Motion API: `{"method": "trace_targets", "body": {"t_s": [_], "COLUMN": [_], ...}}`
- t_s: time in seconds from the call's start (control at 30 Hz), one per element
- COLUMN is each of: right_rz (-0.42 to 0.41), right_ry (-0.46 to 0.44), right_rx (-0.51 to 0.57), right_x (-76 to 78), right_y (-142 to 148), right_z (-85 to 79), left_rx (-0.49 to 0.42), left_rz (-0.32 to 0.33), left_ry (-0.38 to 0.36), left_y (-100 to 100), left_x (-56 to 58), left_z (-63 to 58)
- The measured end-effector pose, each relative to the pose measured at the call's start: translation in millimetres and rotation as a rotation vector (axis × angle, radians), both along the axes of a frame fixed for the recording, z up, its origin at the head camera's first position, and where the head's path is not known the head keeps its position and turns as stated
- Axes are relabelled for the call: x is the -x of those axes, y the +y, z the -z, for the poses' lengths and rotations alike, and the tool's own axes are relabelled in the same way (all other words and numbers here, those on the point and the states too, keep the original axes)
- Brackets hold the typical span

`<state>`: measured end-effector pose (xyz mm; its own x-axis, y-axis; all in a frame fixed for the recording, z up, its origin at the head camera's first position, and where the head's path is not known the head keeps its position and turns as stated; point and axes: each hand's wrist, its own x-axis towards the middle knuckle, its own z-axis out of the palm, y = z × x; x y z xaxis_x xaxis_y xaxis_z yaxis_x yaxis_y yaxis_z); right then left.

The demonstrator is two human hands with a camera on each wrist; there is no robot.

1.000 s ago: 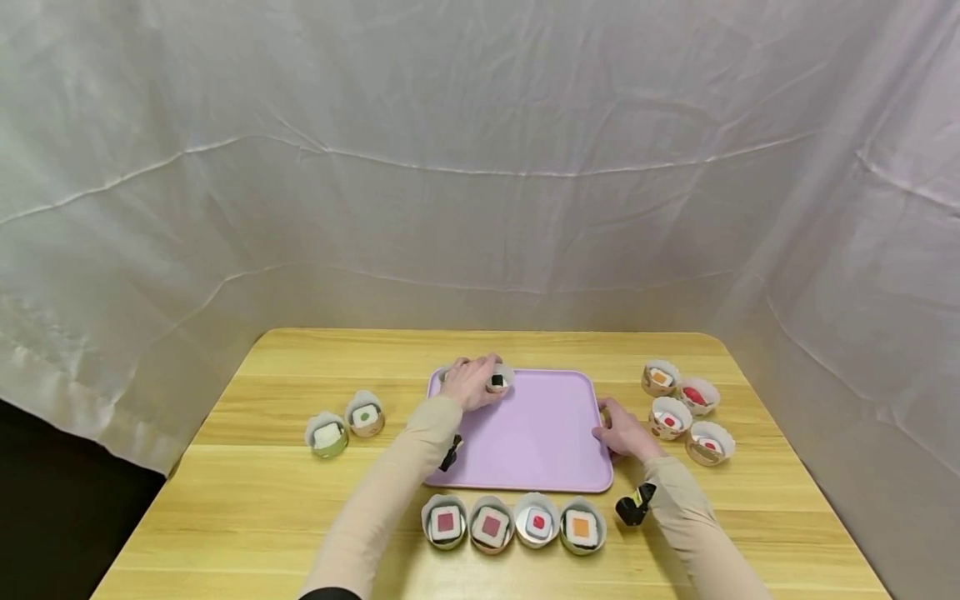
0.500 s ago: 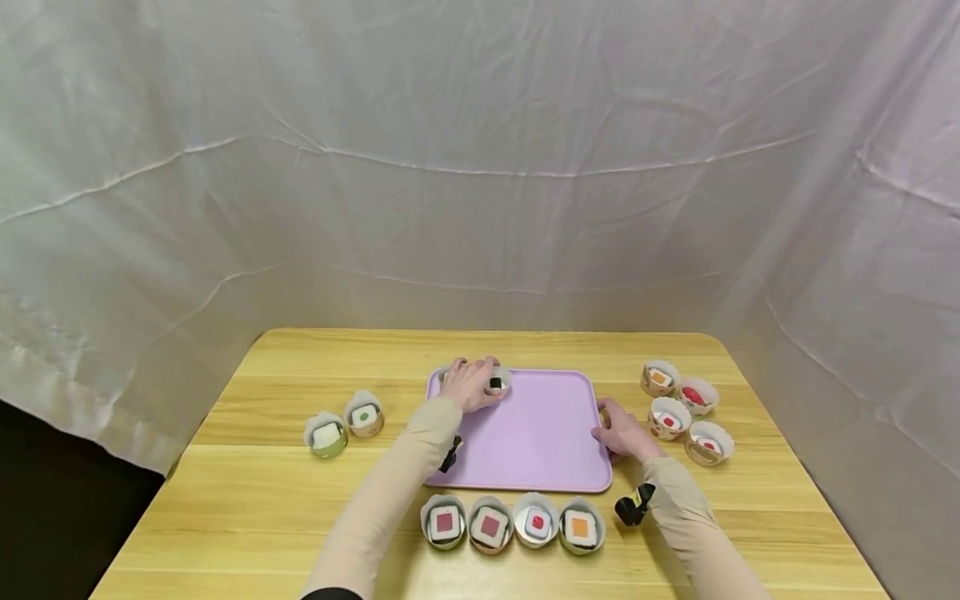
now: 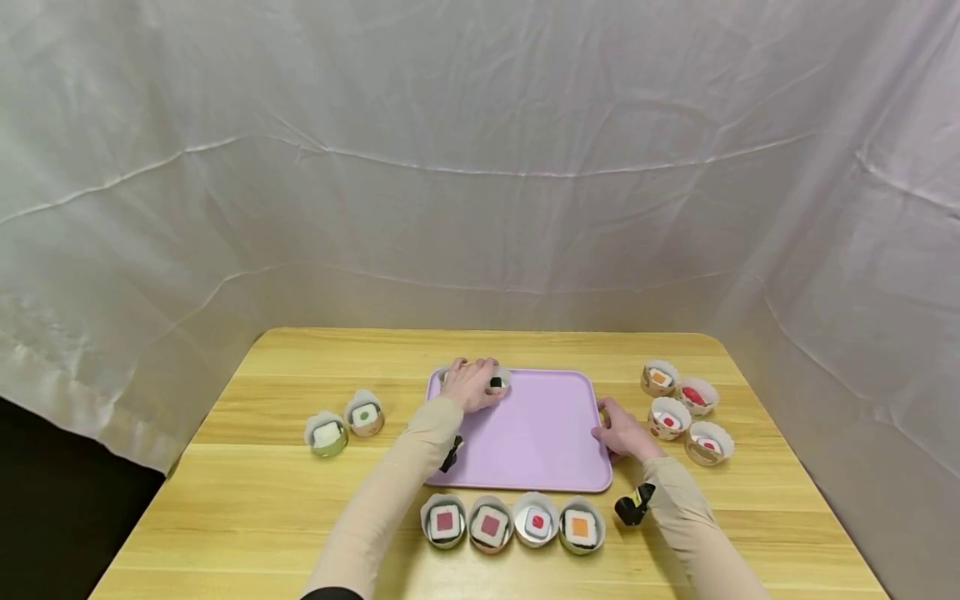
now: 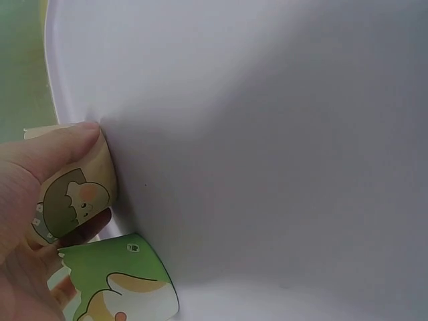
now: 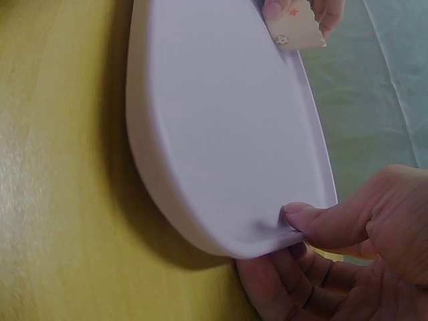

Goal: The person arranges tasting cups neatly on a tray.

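My left hand (image 3: 468, 386) is at the far left corner of the lilac tray (image 3: 540, 433). Thumb and fingers grip a tan paper cup (image 4: 90, 187) with a cartoon face, standing on the tray by its far rim. Something white and black (image 3: 496, 382), like a sushi piece, sits inside. A green paper cup (image 4: 134, 281) stands right beside it, mostly hidden by the hand in the head view. At the tray's right edge is my right hand (image 3: 624, 430). Its thumb (image 5: 304, 217) lies over the rim with the fingers curled underneath, pinching the tray.
Along the tray's near side runs a row of several paper cups (image 3: 491, 527) holding sushi pieces. Two more cups (image 3: 364, 414) stand to the left. A cluster of several cups (image 3: 669, 419) is close to my right hand. A pale curtain (image 3: 480, 208) hangs behind the table.
The left hand and its cup have shifted very slightly left. My right hand stays on the tray's edge, and the other cups stand as before.
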<state>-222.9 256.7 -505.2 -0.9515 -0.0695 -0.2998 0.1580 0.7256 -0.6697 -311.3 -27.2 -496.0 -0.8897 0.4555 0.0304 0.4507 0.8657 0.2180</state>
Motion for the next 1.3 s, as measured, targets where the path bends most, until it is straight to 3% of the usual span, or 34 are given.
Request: {"method": "trace_targets", "body": {"t_s": [0.63, 1.13, 1.3], "right_rz": [0.000, -0.007, -0.012], "right_ry": [-0.002, -0.001, 0.008], "right_rx": [-0.004, 0.004, 0.010], "right_x": [0.1, 0.8, -0.6], "right_y": [-0.2, -0.1, 0.2], "right_z": [1.1, 0.0, -0.3], "left_rx": [0.035, -0.050, -0.119], "left_rz": [0.013, -0.006, -0.023], "left_ry": [0.082, -0.007, -0.046], "left_y": [-1.1, -7.5, -12.4], "left_x": [-4.3, -12.6, -18.6], "left_z": [0.9, -14.7, -22.5]}}
